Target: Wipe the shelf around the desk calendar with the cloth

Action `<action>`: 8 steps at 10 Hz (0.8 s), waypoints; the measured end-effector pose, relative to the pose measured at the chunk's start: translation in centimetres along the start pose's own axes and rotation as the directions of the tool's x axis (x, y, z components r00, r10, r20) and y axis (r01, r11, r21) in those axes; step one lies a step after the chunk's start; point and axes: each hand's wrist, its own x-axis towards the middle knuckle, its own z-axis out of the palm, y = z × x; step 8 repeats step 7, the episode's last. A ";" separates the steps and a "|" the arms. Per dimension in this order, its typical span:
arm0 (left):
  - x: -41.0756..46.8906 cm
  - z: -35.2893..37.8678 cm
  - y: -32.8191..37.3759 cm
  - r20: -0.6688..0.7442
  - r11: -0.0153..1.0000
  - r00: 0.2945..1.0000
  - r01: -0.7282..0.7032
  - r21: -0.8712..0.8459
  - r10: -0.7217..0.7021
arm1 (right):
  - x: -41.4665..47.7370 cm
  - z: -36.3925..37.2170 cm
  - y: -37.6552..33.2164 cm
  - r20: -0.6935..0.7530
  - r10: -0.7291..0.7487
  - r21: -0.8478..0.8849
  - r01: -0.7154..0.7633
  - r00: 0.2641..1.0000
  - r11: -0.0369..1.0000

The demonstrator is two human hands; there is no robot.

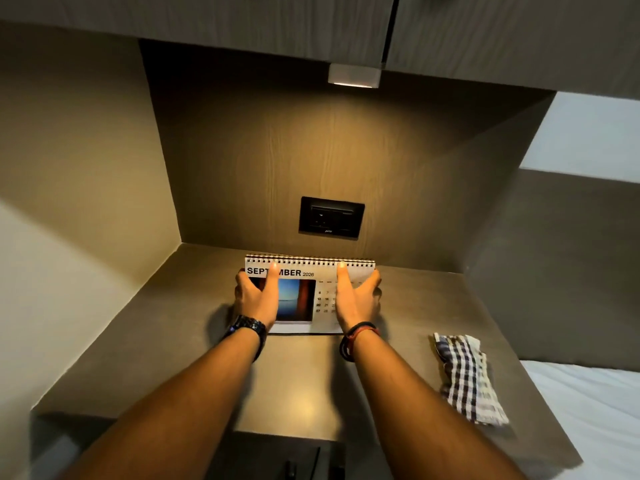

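Observation:
A spiral-bound desk calendar (304,292) showing September stands near the back of the brown shelf (180,341). My left hand (256,299) grips its left side, thumb across the front page. My right hand (356,299) grips its right side the same way, fingers wrapped round the edge. A folded checked cloth (467,375), white with dark stripes, lies on the shelf to the right, apart from both hands.
A black wall socket (330,217) sits on the back panel just above the calendar. A small lamp (353,76) glows under the overhead cabinets (311,22). Side walls close in the shelf on the left and right. White bedding (588,410) lies beyond the shelf's right edge.

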 end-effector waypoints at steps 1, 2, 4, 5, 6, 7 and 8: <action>3.0 -0.8 0.4 0.004 1.000 1.000 -0.011 -0.010 0.011 | -0.4 1.9 -0.5 0.006 0.016 0.022 -0.016 1.000 1.000; 5.3 -1.8 0.6 -0.020 1.000 1.000 0.004 0.010 -0.004 | -0.8 3.7 -0.9 0.060 0.013 0.058 -0.016 0.998 0.998; 7.5 -3.3 -0.7 0.004 0.998 0.999 -0.038 0.044 0.038 | -1.2 5.5 -0.9 0.090 -0.029 0.056 0.024 0.996 0.998; 7.4 -3.8 -0.9 0.013 0.975 0.991 -0.132 0.179 0.132 | -1.3 4.5 -0.5 0.086 -0.102 -0.125 0.113 0.991 0.986; 6.2 -4.6 -0.3 -0.006 0.830 0.926 -0.335 0.446 0.378 | -2.2 2.4 -0.6 0.088 -0.349 -0.415 0.353 0.933 0.838; 4.6 -5.3 0.9 0.025 0.632 0.794 -0.503 0.589 0.608 | -2.5 0.2 -1.0 0.157 -0.565 -0.567 0.542 0.810 0.621; 4.6 -5.3 0.9 0.025 0.632 0.794 -0.503 0.589 0.608 | -2.5 0.2 -1.0 0.157 -0.565 -0.567 0.542 0.810 0.621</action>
